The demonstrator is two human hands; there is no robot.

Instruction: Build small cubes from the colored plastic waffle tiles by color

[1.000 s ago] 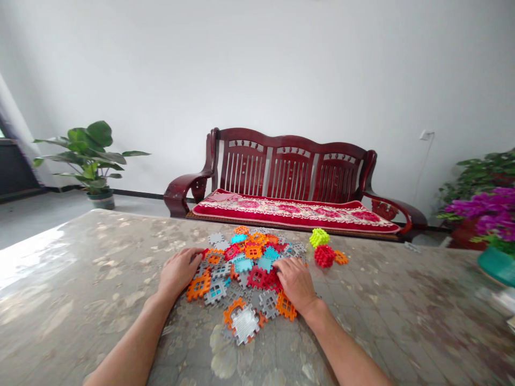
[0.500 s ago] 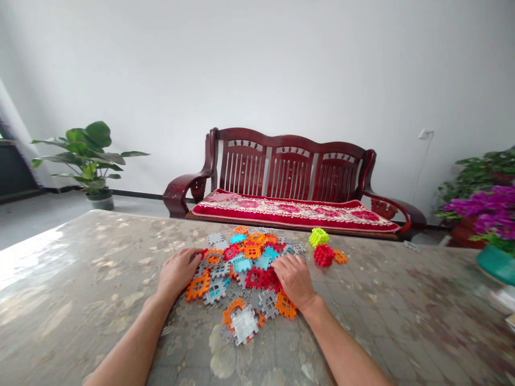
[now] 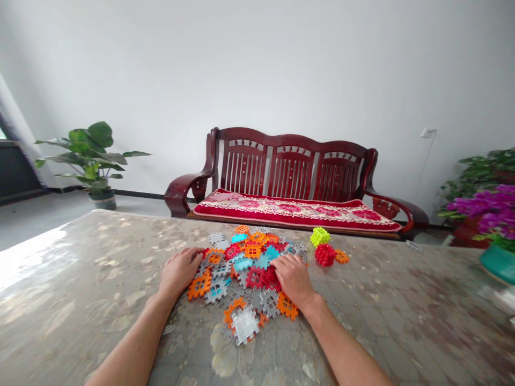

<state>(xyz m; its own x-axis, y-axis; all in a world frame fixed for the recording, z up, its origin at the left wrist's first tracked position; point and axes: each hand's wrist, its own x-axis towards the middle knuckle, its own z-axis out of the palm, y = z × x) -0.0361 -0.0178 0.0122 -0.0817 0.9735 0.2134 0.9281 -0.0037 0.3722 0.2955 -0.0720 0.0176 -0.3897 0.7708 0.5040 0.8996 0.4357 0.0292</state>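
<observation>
A loose pile of flat plastic interlocking building tiles with notched edges lies on the table, in orange, grey, red and light blue. My left hand (image 3: 181,269) rests at the pile's left edge, its fingers stretched over the tiles near an orange window tile (image 3: 199,285). On the right side, my right hand (image 3: 293,276) lies with its fingers over the tiles, beside a light blue tile (image 3: 263,261) and a red tile (image 3: 255,277). Its fingertips are partly hidden. Neither hand lifts a tile. A clear grey tile (image 3: 245,324) lies at the near end, overlapping an orange one.
Right of the pile sit a yellow-green assembled block (image 3: 319,236), a red one (image 3: 324,255) and a small orange tile (image 3: 341,256). A patterned cover lies on the table (image 3: 88,284). Beyond stand a wooden bench (image 3: 289,166) and a potted plant (image 3: 96,155); purple flowers (image 3: 488,212) are at right.
The whole view has shifted very slightly to the right. Both hands stay in the same places on the pile.
</observation>
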